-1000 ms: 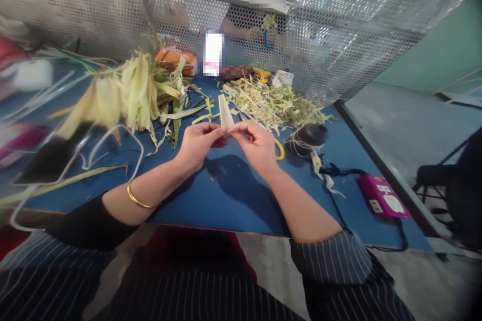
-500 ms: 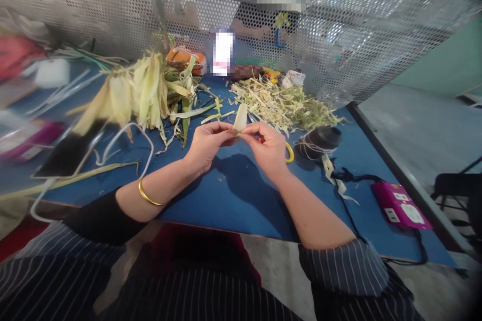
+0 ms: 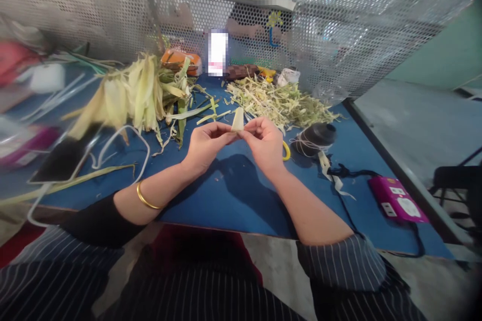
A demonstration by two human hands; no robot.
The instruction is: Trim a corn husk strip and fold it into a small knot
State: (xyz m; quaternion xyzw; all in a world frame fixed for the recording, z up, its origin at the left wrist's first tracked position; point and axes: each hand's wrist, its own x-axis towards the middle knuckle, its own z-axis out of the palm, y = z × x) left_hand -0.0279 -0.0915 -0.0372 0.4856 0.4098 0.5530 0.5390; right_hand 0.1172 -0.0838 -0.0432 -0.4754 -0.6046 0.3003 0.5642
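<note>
Lower than a second ago, the pale husk strip [image 3: 238, 118] rises between the left hand [image 3: 203, 148] and the right hand [image 3: 266, 148], its base pinched by both hands' closed fingers; husk scraps [image 3: 278, 103] lie beyond the fingers, a black spool [image 3: 319, 136] to their right
</note>
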